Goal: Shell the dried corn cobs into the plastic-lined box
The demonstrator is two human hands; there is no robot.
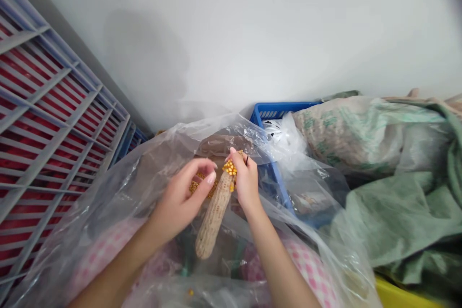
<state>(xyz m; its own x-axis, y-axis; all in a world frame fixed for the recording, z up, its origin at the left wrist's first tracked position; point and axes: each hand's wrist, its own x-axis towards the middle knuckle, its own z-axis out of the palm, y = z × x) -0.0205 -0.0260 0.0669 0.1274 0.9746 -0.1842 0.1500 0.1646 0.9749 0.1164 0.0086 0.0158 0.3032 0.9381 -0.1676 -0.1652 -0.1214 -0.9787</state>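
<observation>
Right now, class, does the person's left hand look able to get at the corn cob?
Probably yes: the left hand is open beside the corn cob, nothing seems to block the way, and the right hand holds only its far end.

Our bare left arm and bare right arm reach forward. Our bare left hand curves loosely, with a small gap; our bare right hand curls tight.

Corn cob | mostly stripped, pale beige, rows of bare sockets | cluster of glossy yellow-orange kernels remaining at far end, within right hand's grip | slanted, far end to the right, bare blunt end nearer the wearer | held above clear plastic sheeting | loose kernels heaped beyond, partly hidden
</observation>
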